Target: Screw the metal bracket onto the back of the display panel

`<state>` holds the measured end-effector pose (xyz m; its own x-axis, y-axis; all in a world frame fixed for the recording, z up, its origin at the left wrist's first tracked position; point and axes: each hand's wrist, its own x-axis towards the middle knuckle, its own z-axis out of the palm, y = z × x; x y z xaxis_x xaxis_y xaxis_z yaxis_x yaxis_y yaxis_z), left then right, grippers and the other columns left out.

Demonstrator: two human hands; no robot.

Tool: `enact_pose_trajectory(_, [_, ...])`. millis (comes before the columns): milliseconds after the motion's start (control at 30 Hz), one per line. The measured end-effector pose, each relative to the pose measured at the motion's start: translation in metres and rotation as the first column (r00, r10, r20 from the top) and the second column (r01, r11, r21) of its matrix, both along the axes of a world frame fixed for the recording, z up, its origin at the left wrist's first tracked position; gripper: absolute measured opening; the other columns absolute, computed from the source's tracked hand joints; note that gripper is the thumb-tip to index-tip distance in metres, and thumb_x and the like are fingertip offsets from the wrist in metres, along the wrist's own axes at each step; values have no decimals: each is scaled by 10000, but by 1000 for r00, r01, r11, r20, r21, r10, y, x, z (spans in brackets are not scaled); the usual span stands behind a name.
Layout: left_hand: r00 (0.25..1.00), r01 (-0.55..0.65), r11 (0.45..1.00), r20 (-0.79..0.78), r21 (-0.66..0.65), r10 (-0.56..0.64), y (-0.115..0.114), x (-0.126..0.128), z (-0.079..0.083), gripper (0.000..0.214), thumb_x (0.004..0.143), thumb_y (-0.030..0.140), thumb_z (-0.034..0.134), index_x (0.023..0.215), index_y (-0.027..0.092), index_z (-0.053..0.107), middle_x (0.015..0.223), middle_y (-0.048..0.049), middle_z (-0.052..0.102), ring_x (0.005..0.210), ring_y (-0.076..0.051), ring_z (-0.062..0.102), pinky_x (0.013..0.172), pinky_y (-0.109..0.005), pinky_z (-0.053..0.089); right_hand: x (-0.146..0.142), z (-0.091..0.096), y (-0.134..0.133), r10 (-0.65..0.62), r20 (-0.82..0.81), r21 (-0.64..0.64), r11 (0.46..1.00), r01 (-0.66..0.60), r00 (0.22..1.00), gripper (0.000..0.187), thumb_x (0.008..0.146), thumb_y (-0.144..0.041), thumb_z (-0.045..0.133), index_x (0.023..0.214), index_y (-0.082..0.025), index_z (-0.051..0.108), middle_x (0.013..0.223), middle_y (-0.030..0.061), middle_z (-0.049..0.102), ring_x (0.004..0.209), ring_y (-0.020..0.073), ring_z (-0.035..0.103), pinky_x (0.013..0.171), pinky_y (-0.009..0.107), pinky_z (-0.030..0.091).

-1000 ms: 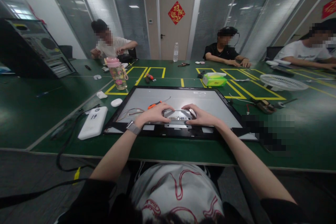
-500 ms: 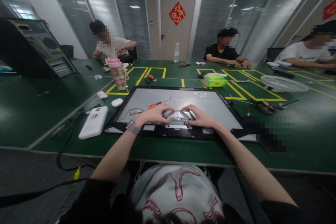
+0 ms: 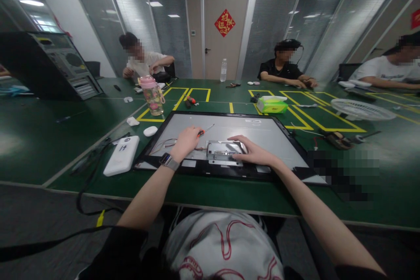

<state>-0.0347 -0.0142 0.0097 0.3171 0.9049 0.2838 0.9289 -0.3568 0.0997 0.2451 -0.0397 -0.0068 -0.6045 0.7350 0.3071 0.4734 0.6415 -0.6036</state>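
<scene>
A flat display panel with a black frame lies on the table before me. On its lower middle rests a silver metal bracket. My right hand grips the bracket's right edge, with thumb and fingers on either side. Up and to the left, my left hand is closed over the handle of an orange-and-black screwdriver, whose shaft points up and right above the panel. Most of the handle is hidden under that hand. Thin wires run across the panel beside my left wrist.
A white power bank and a white case sit left of the panel. Beyond stand a pink-lidded bottle, a green tissue pack and a white round grille. A computer tower is far left. Several people sit opposite.
My left hand has let go of the bracket's left side and moved up and left onto the screwdriver. My right hand stays at the bracket. The view has shifted slightly.
</scene>
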Motion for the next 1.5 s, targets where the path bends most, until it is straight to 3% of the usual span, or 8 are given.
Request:
enact_pose_trajectory(200, [896,93,986,420,136,-142,-2,22,8,217,822,132,557,1029,157,614,903,-60,661,841,-193,623,789,-305,485,-21,2,-3,-235,-277,369,869,329,932,205,889,-283,555,1076,-210,600,1033,94,616,955,233,608,874,421,496])
enact_pose_trajectory(433, [484,422,899,810,117,-332,-25,59,8,117,779,181,624,888,149,594,860,-29,648,834,-146,627,779,-259,503,-39,1,-15,-192,-67,800,577,168,979,296,919,-169,501,1200,-205,587,961,114,659,832,212,605,697,348,486])
enact_pose_trajectory(733, [313,585,810,910,41,-272,-33,61,15,290,708,197,730,968,133,618,957,-75,676,907,-177,638,851,-305,498,-32,2,-19,-200,-17,811,571,131,980,414,930,-137,453,1308,-284,535,1047,112,661,784,200,613,682,353,485])
enact_pose_trajectory(867, [279,675,736,907,49,-316,-34,57,20,444,709,261,763,1111,145,615,1059,-102,684,973,-202,637,882,-331,493,-29,6,-17,-225,-71,869,464,171,972,420,908,-139,500,1312,-250,466,1037,116,668,762,201,624,649,345,494])
enact_pose_trajectory(967, [261,594,801,924,76,-281,-24,51,18,370,796,324,672,1109,136,615,1056,-119,692,964,-203,642,866,-343,502,-24,8,-15,-163,-385,816,401,417,908,435,865,-137,576,1256,-254,427,957,84,648,778,200,630,660,347,519])
enact_pose_trajectory(1067, [363,317,946,914,62,-181,-5,39,8,244,852,305,550,997,127,632,980,-105,698,874,-183,644,820,-334,513,-22,14,-15,-145,-752,500,510,700,643,337,868,-217,597,1154,-253,422,919,56,603,777,188,631,655,341,532])
enact_pose_trajectory(1200, [683,67,996,726,53,-84,18,21,-11,203,846,233,497,959,160,649,965,-66,676,811,-167,605,796,-321,500,-19,26,-15,-267,-892,58,733,678,366,233,916,-339,528,1088,-239,407,726,-16,584,548,119,555,463,229,442])
enact_pose_trajectory(1500, [901,259,963,378,-71,-214,17,22,-25,325,902,228,384,915,169,703,906,-75,606,893,-208,590,865,-346,456,-21,24,-15,-317,-789,-39,880,473,526,360,874,-315,570,1201,-259,429,653,-61,531,522,101,536,427,199,419])
